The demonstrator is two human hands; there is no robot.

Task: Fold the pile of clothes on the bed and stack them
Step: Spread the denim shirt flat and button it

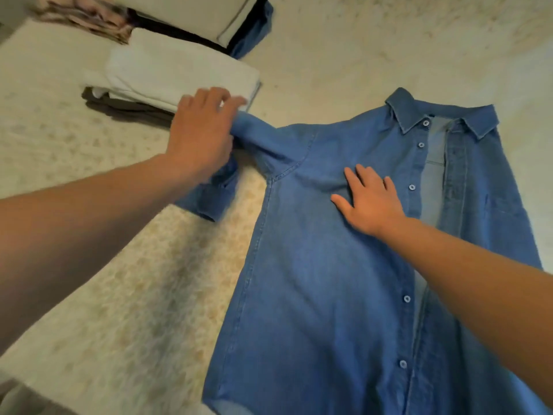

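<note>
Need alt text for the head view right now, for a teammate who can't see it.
A denim shirt lies front-up on the bed, its placket partly open. The right hand presses flat on its chest while the left hand grips its sleeve, beside a folded stack.

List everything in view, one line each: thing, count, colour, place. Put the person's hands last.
denim shirt: one, blue, spread front-up on the bed, collar far, placket unbuttoned
near stack of folded clothes: one, pale on top, dark grey beneath, far left of the shirt
far stack of folded clothes: one, cream, dark and blue layers, top edge of view
patterned fabric: one, pinkish, top left corner
bed cover: one, beige, mottled
left hand: on the shirt's sleeve, grip unclear
right hand: flat on the shirt's chest
</note>
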